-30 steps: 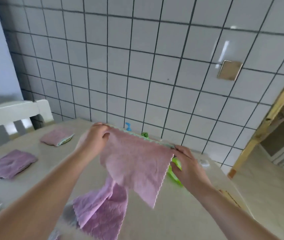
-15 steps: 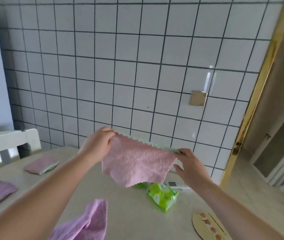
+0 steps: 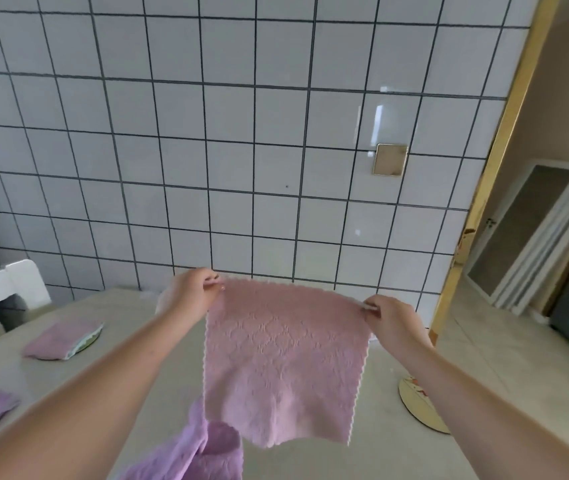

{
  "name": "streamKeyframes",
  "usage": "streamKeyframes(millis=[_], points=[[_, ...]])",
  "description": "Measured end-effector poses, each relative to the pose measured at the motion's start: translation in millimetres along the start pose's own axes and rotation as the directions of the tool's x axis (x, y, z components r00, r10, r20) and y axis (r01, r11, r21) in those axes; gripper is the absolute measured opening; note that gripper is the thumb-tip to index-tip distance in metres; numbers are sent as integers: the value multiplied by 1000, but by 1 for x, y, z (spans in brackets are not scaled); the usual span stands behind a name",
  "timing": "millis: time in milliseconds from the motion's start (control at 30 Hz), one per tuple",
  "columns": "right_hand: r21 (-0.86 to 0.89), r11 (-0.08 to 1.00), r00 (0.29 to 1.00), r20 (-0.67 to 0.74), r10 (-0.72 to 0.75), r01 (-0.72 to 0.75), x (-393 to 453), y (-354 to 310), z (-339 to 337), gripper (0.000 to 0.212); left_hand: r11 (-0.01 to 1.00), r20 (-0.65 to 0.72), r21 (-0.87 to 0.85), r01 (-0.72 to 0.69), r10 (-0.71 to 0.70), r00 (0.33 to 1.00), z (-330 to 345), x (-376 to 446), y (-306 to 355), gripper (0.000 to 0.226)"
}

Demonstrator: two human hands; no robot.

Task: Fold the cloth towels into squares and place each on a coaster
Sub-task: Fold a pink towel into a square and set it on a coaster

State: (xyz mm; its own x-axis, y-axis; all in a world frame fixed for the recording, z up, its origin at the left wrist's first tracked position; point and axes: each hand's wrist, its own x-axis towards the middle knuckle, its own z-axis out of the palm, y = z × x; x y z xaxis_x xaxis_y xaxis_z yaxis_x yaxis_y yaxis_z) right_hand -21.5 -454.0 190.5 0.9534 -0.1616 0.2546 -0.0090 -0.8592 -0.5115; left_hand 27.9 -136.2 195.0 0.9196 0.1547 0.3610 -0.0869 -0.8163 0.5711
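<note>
Pink towel (image 3: pixel 284 362) held up spread flat over the table (image 3: pixel 373 455), off the surface. Left hand (image 3: pixel 189 294) pinches its top left corner, right hand (image 3: pixel 392 322) pinches top right, fingers curled tight on the edge. Bare coaster (image 3: pixel 414 407) just right of it. Loose purple towel (image 3: pixel 203 452) lies beneath. Folded towel on coaster (image 3: pixel 61 339) sits far left.

Pink diamond-embossed towel (image 3: pixel 284 358)
</note>
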Motion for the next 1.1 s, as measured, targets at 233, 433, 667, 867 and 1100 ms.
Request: streamKeyframes(millis=[233, 433, 667, 867, 1100], points=[[275, 954, 983, -97, 155, -123, -2, -15, 19, 13, 888, 141, -457, 46, 21, 990, 21, 23, -21, 18], [298, 954, 982, -174, 72, -17, -28, 23, 5, 6, 871, 103, -475, -124, 195, 975, 44, -4, -30, 6], [207, 973, 994, 57, 93, -103, -95, 117, 28, 6, 928, 253, -370, -44, 146, 956, 109, -102, -49, 22], [38, 988, 902, 415, 121, -150, -151, 189, 65, 6, 991, 490, -96, 98, -38, 871, 159, -198, -61, 22], [-25, 976, 867, 456, 204, -217, -134, 217, 78, 11, 979, 507, 29, 200, -187, 841, 181, -210, -54, 34]])
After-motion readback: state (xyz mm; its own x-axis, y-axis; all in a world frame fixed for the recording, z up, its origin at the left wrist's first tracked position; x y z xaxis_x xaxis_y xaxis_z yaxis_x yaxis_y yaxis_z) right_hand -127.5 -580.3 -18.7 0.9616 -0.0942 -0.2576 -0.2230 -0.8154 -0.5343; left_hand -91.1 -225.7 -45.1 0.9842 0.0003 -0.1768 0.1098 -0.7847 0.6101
